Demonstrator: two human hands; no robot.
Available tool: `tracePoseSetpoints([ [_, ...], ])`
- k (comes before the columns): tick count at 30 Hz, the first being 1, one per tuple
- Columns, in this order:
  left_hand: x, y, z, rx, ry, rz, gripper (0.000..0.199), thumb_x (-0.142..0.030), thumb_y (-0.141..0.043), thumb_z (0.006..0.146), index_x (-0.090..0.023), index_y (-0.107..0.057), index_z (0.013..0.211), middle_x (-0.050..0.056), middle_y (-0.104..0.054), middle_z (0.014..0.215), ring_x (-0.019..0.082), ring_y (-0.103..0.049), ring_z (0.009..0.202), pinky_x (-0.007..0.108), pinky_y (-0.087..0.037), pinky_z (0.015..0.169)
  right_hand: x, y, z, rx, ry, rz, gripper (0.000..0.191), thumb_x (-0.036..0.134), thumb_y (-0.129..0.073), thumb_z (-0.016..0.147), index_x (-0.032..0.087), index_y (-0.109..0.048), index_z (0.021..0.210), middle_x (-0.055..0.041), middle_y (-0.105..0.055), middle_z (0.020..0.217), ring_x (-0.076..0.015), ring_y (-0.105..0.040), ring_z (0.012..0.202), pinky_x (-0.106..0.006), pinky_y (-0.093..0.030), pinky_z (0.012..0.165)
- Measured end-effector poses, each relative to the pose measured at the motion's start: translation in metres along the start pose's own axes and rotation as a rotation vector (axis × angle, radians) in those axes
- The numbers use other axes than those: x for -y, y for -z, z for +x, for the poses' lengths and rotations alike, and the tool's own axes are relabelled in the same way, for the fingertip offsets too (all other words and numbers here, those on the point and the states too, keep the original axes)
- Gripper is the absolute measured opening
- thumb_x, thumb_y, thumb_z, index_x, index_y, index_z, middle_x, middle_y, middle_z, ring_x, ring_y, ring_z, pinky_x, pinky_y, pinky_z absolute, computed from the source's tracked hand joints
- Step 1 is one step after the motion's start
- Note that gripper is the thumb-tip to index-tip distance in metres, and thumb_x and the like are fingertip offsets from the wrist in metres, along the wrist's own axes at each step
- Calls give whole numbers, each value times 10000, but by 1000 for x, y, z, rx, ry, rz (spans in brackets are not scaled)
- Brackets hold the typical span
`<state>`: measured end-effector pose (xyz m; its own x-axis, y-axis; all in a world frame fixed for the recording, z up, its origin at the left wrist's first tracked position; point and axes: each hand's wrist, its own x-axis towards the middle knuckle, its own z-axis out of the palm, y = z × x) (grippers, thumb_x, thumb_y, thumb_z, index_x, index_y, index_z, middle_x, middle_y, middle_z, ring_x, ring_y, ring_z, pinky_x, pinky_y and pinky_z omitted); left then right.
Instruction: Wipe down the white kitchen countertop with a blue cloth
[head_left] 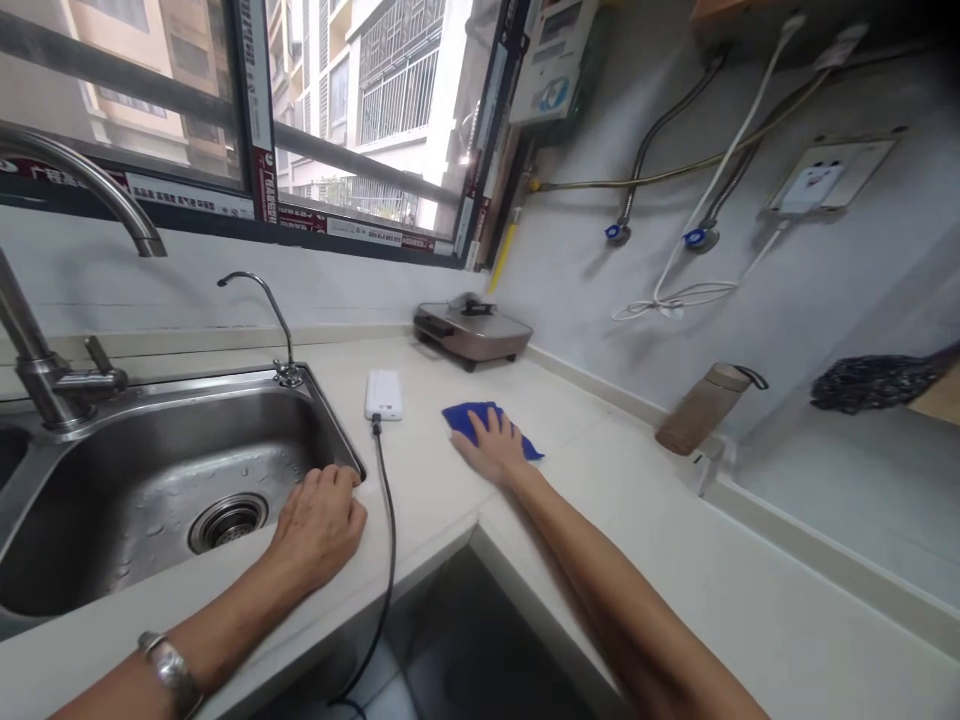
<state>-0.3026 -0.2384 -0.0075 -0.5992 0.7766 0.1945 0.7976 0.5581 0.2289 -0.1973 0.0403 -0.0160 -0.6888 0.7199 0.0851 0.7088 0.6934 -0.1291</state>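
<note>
A blue cloth (469,418) lies on the white countertop (600,500). My right hand (491,448) rests flat on top of this cloth, fingers spread and pressing it down; part of the cloth is hidden beneath it. At the near right corner of the steel sink (172,440), my left hand (319,520) leans on the rim with its fingers curled in and no object seen in them. Between the two hands, a white power bank-like device (384,394) lies on the counter with a black cable (388,510) plugged into its near end.
A lidded electric pan (474,332) stands in the back corner. A brown bottle (701,410) leans by the right wall. Left are a large faucet (45,380) and a thin one (262,290). The black cable hangs over the counter's front edge.
</note>
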Motion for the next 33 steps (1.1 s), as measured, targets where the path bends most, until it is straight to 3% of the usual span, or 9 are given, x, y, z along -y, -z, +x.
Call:
tracePoseSetpoints([
  [5, 1, 1, 1, -18, 9, -25, 279, -206, -362, 874, -166, -579, 1043, 114, -625, 1063, 280, -520, 1031, 429, -401, 884, 36, 2, -32, 34, 252, 73, 783, 762, -231, 920, 298, -219, 1551, -74, -58, 1640, -372, -19, 1478, -541, -35, 1164],
  [9, 6, 1, 4, -6, 13, -79, 287, -245, -358, 876, -182, -591, 1032, 100, -637, 1095, 275, -537, 1050, 412, -423, 877, 47, 4, -62, 31, 397, 106, 662, 654, -294, 971, 306, -278, 1534, -54, -97, 1637, -350, -35, 1483, -529, -56, 1175],
  [15, 18, 3, 2, -3, -15, -165, 336, -277, -380, 867, -178, -626, 1075, 94, -659, 1112, 271, -563, 1060, 412, -434, 933, 31, 11, -111, 25, 572, 114, 580, 588, -354, 985, 339, -330, 1509, -36, -159, 1627, -311, -96, 1482, -509, -127, 1182],
  [23, 31, 14, -16, -63, -84, -176, 445, -202, -339, 847, -115, -583, 1209, 132, -654, 1215, 228, -587, 1139, 366, -430, 1041, -6, 22, -183, -53, 618, 14, 565, 466, -415, 987, 292, -325, 1517, -74, -185, 1618, -321, -123, 1479, -538, -186, 1178],
  [26, 54, 31, -32, -62, -72, -144, 515, -258, -372, 817, -78, -573, 1255, 171, -606, 1308, 264, -545, 1231, 406, -391, 1103, -23, 21, -211, -95, 623, -64, 556, 337, -501, 950, 279, -385, 1491, -104, -175, 1617, -349, -128, 1475, -559, -210, 1171],
  [29, 98, 50, -58, -65, -37, -87, 600, -369, -345, 810, -57, -574, 1268, 184, -602, 1316, 305, -542, 1246, 446, -398, 1107, -44, 19, -239, -135, 619, -122, 601, 185, -538, 899, 281, -404, 1476, -109, -165, 1618, -362, -145, 1469, -576, -249, 1159],
  [33, 162, 62, -96, -54, 82, -47, 597, -480, -359, 813, -93, -647, 1164, 157, -648, 1257, 319, -568, 1221, 451, -413, 1099, -75, 22, -277, -162, 623, -118, 602, 223, -493, 944, 333, -323, 1511, -73, -167, 1619, -347, -175, 1463, -590, -318, 1134],
])
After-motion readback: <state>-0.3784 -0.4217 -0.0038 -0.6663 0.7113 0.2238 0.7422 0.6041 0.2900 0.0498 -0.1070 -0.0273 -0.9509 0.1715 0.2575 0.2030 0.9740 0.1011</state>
